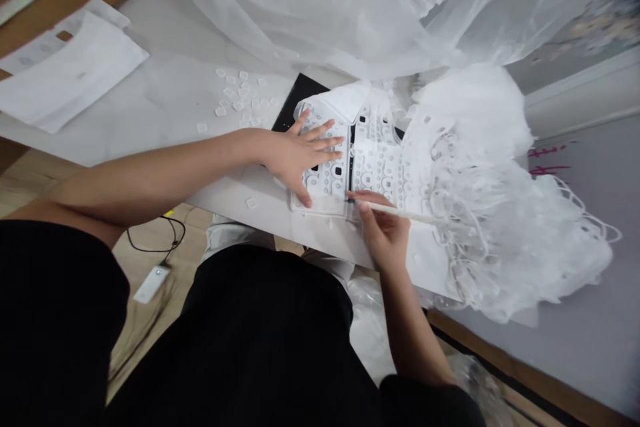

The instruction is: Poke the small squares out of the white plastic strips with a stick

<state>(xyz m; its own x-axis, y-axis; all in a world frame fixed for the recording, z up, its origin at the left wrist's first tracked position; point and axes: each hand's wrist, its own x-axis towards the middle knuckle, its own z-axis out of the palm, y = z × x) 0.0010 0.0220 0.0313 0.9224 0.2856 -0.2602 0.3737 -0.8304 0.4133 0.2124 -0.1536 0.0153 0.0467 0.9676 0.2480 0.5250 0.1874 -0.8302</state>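
Fingers spread, my left hand (300, 155) lies flat on a white sheet (325, 180) patterned with rows of small round and square cut-outs. My right hand (385, 223) is closed around a slim white pen-like tool (400, 211). The tool's dark tip meets the sheet's lower right edge, beside a narrow dark gap; its exact kind is unclear. Across that gap lies a second patterned white sheet (373, 160). A black board (299, 95) shows from beneath both sheets.
Several small clear square pieces (243, 97) are scattered left of the board. Folded white sheets (75, 70) lie at the far left. A large heap of white, stringy material (510, 233) fills the right side. Translucent plastic (310, 7) covers the back of the table (165, 100).
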